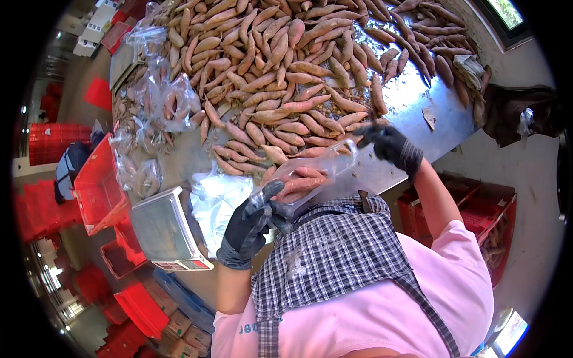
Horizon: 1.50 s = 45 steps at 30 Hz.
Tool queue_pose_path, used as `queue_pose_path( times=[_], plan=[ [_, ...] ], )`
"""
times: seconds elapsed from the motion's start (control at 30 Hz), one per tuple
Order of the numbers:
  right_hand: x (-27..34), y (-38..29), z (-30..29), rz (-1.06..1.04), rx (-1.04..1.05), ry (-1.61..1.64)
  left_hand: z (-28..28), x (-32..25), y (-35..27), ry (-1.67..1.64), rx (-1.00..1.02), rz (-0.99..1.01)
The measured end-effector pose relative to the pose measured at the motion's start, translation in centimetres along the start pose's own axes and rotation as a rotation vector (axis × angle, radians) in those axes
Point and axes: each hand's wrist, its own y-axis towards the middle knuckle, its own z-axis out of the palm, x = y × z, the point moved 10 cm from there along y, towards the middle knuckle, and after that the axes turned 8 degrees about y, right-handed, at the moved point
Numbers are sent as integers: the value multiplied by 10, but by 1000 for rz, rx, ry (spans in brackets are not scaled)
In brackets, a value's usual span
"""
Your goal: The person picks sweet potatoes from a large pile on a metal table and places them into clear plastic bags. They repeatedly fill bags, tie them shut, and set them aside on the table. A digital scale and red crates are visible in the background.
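Note:
My left hand (pixel 250 223), in a black glove, grips the near left side of a clear plastic bag (pixel 338 163). Several reddish sweet potatoes (pixel 302 183) lie inside it, and its looped handle end points right. Just beyond that end is my right hand (pixel 391 145), also gloved in black, its blurred fingers apart and nothing visible in them. A large heap of loose sweet potatoes (pixel 273 85) spreads over the metal table (pixel 412 116) before me. A stack of flat plastic bags (pixel 219 201) rests at the table's near edge, left of the held bag.
To the left is a weighing scale (pixel 161 223), with filled clear bags (pixel 179 103) farther back. Red crates (pixel 100 188) stand left of the table; another red crate (pixel 465 210) is by my right arm. A person (pixel 74 165) is at the far left.

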Motion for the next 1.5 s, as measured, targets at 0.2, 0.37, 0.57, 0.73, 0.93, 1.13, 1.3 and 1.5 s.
queue_pose_path(
  times=[0.2,0.37,0.57,0.73,0.93,1.13,1.3,1.5],
  plan=[
    [31,71,-66,-173,-278,-15,2,2,8,-96,89,-67],
    [57,142,-25,-223,-248,-325,-4,1,26,-206,22,-153],
    [121,197,16,-825,-567,-931,-17,1,33,-355,-55,-133],
    [113,233,12,-485,-292,-1146,-25,-11,40,-370,-40,-21],
    [76,173,12,1,5,-82,-42,-13,92,-291,-133,61],
    [56,99,98,-14,239,217,-35,12,173,129,-304,194],
    [86,83,95,-343,51,93,-20,13,163,145,-363,240],
    [105,93,116,-646,-161,-417,-17,28,150,50,-452,28]
  ],
)
